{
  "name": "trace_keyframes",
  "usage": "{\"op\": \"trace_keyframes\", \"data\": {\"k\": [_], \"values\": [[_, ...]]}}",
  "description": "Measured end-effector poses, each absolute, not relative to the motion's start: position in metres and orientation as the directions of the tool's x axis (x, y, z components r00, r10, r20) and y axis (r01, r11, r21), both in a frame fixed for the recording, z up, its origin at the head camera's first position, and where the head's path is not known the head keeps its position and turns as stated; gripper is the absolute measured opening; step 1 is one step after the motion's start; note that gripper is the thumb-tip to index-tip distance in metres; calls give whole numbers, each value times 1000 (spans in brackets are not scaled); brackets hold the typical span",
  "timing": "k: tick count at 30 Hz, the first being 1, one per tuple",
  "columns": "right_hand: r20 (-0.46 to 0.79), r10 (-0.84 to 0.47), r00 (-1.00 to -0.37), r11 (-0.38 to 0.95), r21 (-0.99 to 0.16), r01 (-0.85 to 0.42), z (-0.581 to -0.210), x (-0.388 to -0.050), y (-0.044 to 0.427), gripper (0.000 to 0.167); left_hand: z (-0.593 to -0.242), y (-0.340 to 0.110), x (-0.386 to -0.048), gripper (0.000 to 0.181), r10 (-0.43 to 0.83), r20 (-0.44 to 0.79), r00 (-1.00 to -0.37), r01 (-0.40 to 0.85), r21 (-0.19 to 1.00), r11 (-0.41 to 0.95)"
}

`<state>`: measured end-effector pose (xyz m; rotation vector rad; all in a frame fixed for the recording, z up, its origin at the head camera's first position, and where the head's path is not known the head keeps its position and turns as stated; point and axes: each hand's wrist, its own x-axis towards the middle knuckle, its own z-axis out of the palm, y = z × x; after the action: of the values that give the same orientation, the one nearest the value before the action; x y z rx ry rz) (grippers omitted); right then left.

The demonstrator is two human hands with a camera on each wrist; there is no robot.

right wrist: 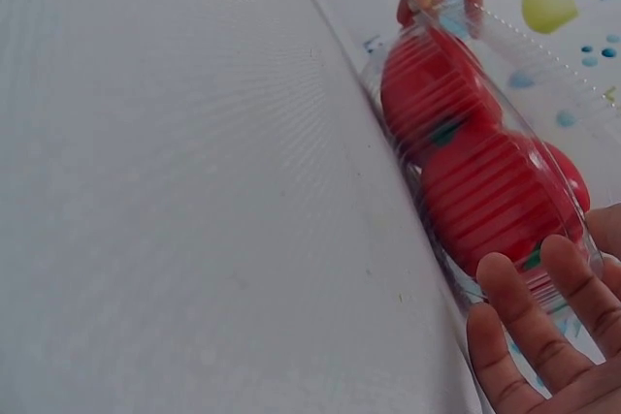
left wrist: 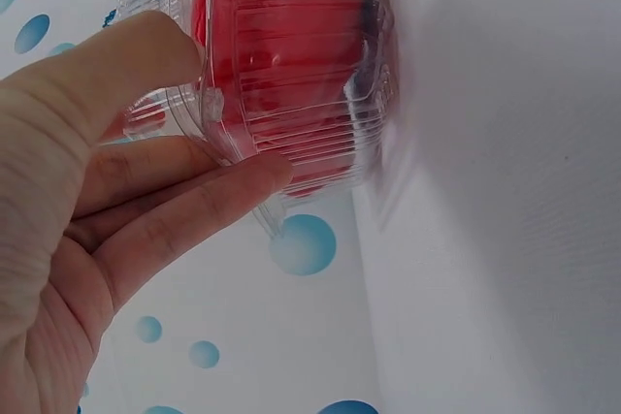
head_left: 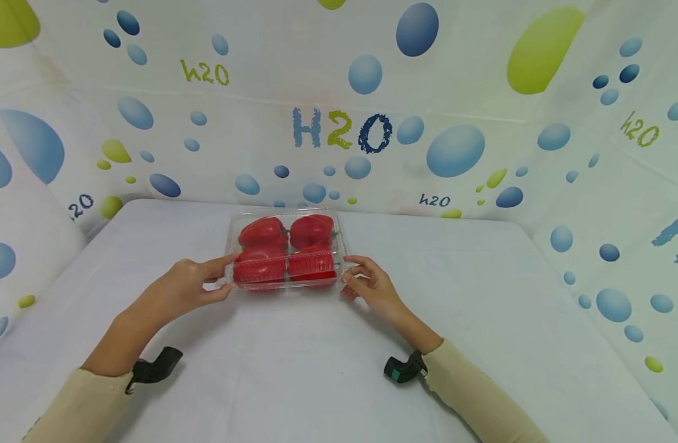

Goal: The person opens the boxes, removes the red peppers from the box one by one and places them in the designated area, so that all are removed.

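A clear plastic clamshell container point(head_left: 286, 286) stands on the white-covered table. Inside it sit several red bell peppers point(head_left: 263, 232) with green stems, also visible in the right wrist view. At its left end my left hand point(head_left: 192, 283) pinches the rim, thumb on one side and fingers on the other, as the left wrist view shows. My right hand point(head_left: 372, 289) holds the opposite end, with fingertips point(right wrist: 500, 273) against the ribbed side and the thumb near the rim. Whether the lid is latched cannot be told.
A white cloth point(head_left: 295, 369) covers the table. Behind it hangs a white curtain point(head_left: 250, 141) printed with blue and green spots and H2O lettering. A black wrist camera point(head_left: 156, 366) is strapped at the left sleeve and another camera point(head_left: 403, 368) at the right sleeve.
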<state>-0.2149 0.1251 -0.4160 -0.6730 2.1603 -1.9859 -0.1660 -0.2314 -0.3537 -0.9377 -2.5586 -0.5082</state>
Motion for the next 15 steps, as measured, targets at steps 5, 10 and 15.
{"op": "trace_keyframes", "data": {"k": [5,10,15], "values": [[212,-405,-889,26,-970,-243,-417,-215,126,42,-355,-231,-166,56,552,486,-677,697,183,694],[218,-408,-887,26,-968,-250,-417,-215,126,41,-355,-230,-164,56,541,483,-689,690,206,694],[229,-417,-880,16,-966,-259,-417,-216,127,41,-354,-229,-162,53,515,459,-724,658,237,714]]}}
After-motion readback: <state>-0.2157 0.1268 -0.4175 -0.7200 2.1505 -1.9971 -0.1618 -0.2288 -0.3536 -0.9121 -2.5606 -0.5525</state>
